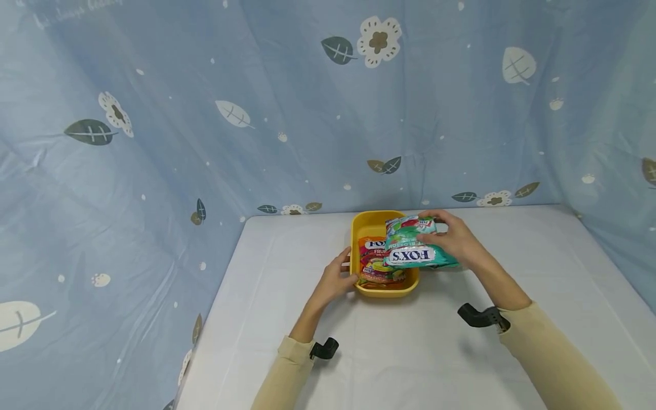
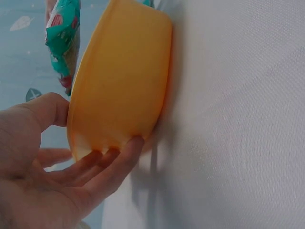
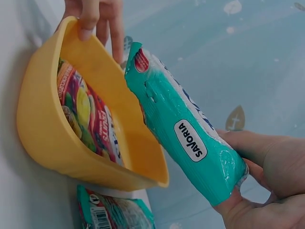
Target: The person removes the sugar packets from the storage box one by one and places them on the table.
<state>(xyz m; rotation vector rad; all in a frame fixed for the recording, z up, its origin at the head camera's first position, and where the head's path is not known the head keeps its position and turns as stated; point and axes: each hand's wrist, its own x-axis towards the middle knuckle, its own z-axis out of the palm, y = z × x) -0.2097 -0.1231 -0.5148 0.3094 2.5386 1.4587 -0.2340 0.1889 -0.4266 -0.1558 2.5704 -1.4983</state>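
A yellow plastic basin (image 1: 367, 223) stands on the white table, with a colourful Fox's candy bag (image 1: 378, 263) lying inside it. My left hand (image 1: 335, 279) grips the basin's left rim, thumb over the edge; in the left wrist view its fingers (image 2: 102, 167) press the outer wall of the basin (image 2: 119, 81). My right hand (image 1: 456, 239) holds a teal Fox's bag (image 1: 417, 250) tilted over the basin's right rim. In the right wrist view the teal bag (image 3: 186, 138) hangs above the basin (image 3: 43, 138) and the colourful bag (image 3: 90, 114), pinched by the right hand (image 3: 267, 191).
A second teal bag (image 3: 114, 212) lies on the table just outside the basin's right side. The white table (image 1: 410, 353) spreads around the basin. A blue leaf-and-flower cloth (image 1: 307, 114) hangs close behind and along both sides.
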